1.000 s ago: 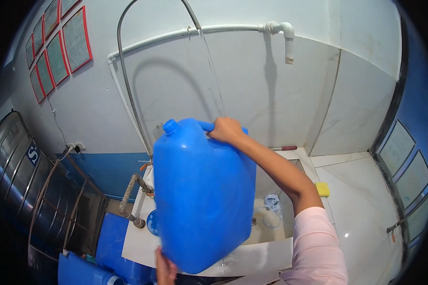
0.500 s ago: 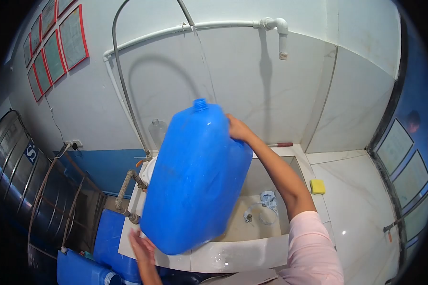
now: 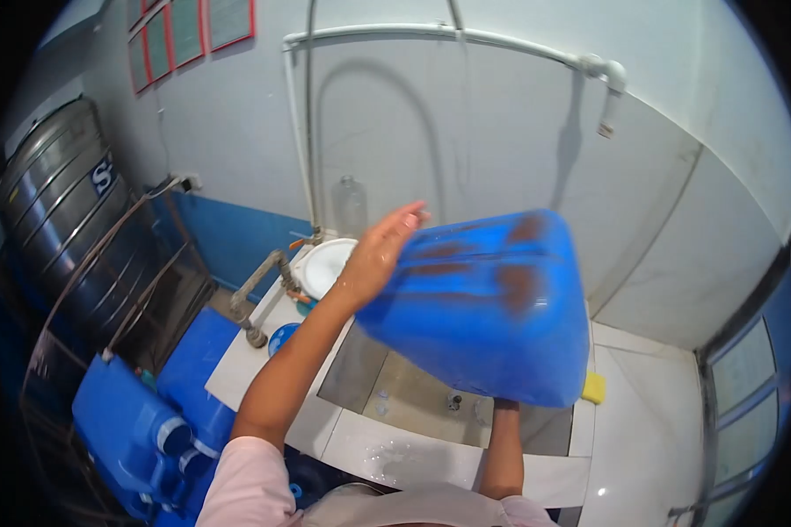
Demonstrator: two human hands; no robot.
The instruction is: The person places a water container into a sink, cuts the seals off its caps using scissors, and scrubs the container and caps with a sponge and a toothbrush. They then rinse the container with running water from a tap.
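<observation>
A large blue jerrycan [image 3: 492,325] is tipped over above the sink [image 3: 413,395], with brown stains on the side facing up. My left hand [image 3: 380,255] is raised at the can's left end, fingers stretched out; whether it touches the can is unclear. From below, my right forearm [image 3: 504,452] reaches up under the can, which hides the hand and its fingers. The can's neck cannot be seen. Small pale items and a drain fitting [image 3: 453,401] lie in the sink.
Left of the sink are a white round lid or bowl [image 3: 327,266], a blue round lid [image 3: 283,337] and a rough pipe [image 3: 253,285]. A clear bottle [image 3: 350,204] stands behind. A yellow sponge [image 3: 594,387] lies right. Blue cans [image 3: 119,408] and a metal tank [image 3: 88,211] are left.
The jerrycan has turned from upright to lying over and moved right. My left hand has risen from its lower end; my right hand has gone from its handle to underneath. The view has shifted.
</observation>
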